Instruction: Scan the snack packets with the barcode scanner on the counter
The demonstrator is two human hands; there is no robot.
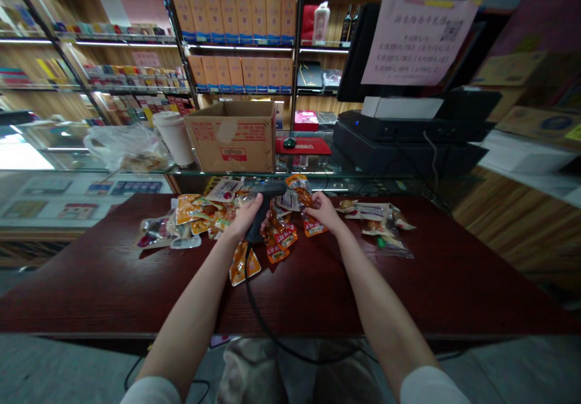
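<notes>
- L hand (242,219): fingers wrapped closed round grip of black barcode scanner (259,218), its head angled up & right, toward R hand.
- R hand (323,210): fingers & thumb pressed together, seemingly pinching top of orange-and-clear snack packet (303,197), held up just off the pile, close to scanner head. Fingers hide part of it, so exact pinch is hard to confirm.
- No barcode visible from here; can't tell which face points at scanner. Best we hold packet steady, printed side square to scanner head.
- Black cable (248,283) runs from scanner grip over counter edge toward our lap; we keep slack off packets.
- Dark red wood counter (91,277): loose packet pile (276,241) under both hands, more packets (188,213) to left, small group (376,222) to right.
- Past counter: glass display case (318,174) w/ cardboard box (231,138), paper cup (173,138), plastic bag (122,150), POS terminal (408,132).
- Farthest: shelves of boxed goods (236,20), pink notice (420,41).
</notes>
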